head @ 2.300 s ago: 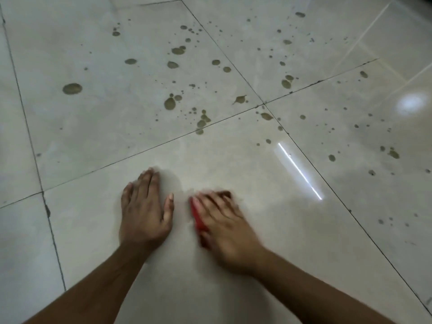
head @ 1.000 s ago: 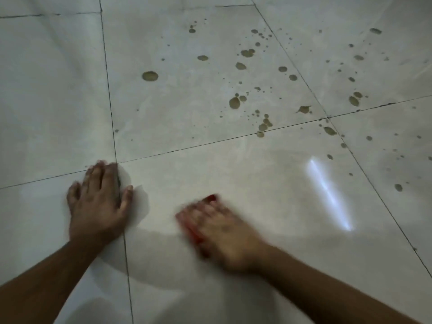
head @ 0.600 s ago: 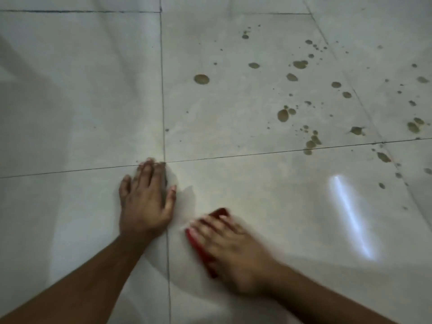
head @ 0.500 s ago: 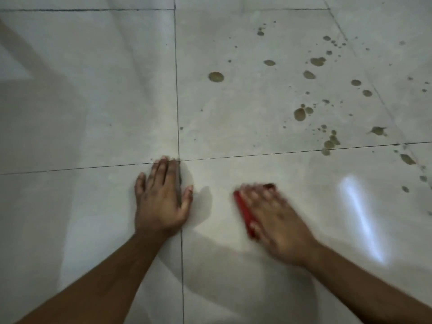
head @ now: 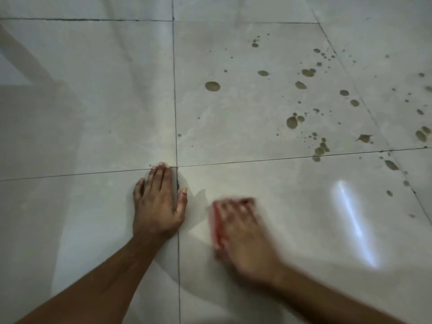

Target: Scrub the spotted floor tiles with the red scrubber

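Since the frame half a second ago the right hand (head: 243, 232) has slid back toward the person and a little toward the left hand, and the view has tipped slightly, so the tile joints sit lower in the picture. The right hand is smeared with motion blur; its grip is closed down over the red scrubber (head: 217, 224), of which only a red edge shows along the hand's 9 o'clock side and at the fingertips. The scrubber lies on the near right floor tile (head: 292, 206), which looks clean and glossy around it, with a bright streak of reflected light (head: 355, 223) at 3 o'clock from the hand.

The left hand (head: 157, 204) lies flat and open on the floor, holding nothing, fingers together and reaching the point where four tiles meet, thumb resting across the upright joint line (head: 174, 101).

The brown spots (head: 292, 122) are scattered over the far right tile, at about 1 o'clock from the scrubber and well apart from it; a single larger spot (head: 212, 86) lies at 12 o'clock.
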